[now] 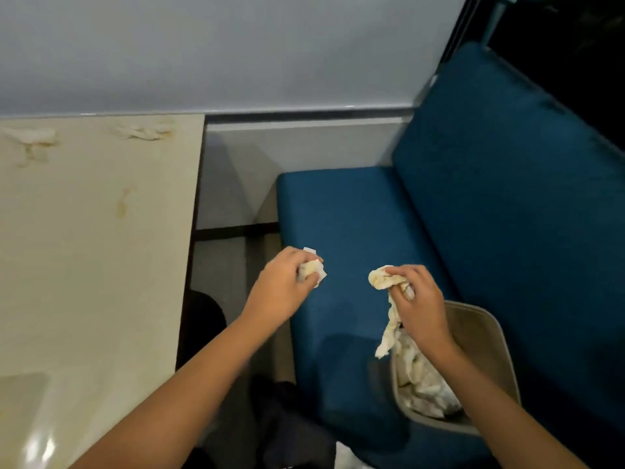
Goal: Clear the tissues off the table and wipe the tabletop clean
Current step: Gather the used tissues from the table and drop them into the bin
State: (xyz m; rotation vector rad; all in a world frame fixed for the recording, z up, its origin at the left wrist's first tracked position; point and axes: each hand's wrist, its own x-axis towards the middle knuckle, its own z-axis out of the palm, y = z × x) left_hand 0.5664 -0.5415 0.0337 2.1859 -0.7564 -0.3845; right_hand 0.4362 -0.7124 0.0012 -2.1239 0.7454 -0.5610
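The left hand (284, 287) has its fingers curled round a wadded tissue (314, 269), a small ball with no clear long axis and with white corners poking out past the knuckles. The right hand (419, 301) pinches a stained tissue (380, 280) at its bunched top. The rest of it trails down as a twisted strip, long axis near vertical in the view, loose end pointing toward the bin (480, 333). Both hands hang over the blue seat (338, 214), apart from each other.

The beige bin sits at the near end of the seat, below the right wrist, and holds a heap of crumpled tissues (422, 377) too tangled to count. Two tissues are in the hands. Two more lie on the table (84, 282) at its far edge by the wall: a far-left tissue (32, 135) and a far-right tissue (142, 132), both stretched roughly along that edge.

Yellowish stains (122, 204) mark the pale, glossy tabletop. A blue backrest (507, 164) rises on the right, and a plain light wall (203, 45) stands behind.
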